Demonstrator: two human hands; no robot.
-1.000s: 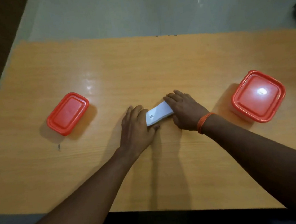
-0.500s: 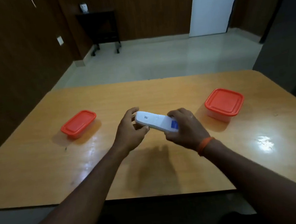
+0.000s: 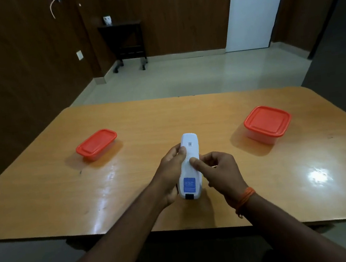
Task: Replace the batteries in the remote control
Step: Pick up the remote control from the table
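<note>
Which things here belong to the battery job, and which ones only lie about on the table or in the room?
Belonging to the job:
- remote control, back side up
- left hand, gripping it
- right hand, thumb on its back

Lying about:
- left red-lidded box and right red-lidded box, both shut, contents hidden
- black side table
- white door

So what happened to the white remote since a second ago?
The remote was lying on the table under both hands. Now it is lifted off and turned to point away, back side up. The left hand grips its side, and the right hand has its thumb on the back. The red-lidded left box and right box stayed put, lids on.
</note>
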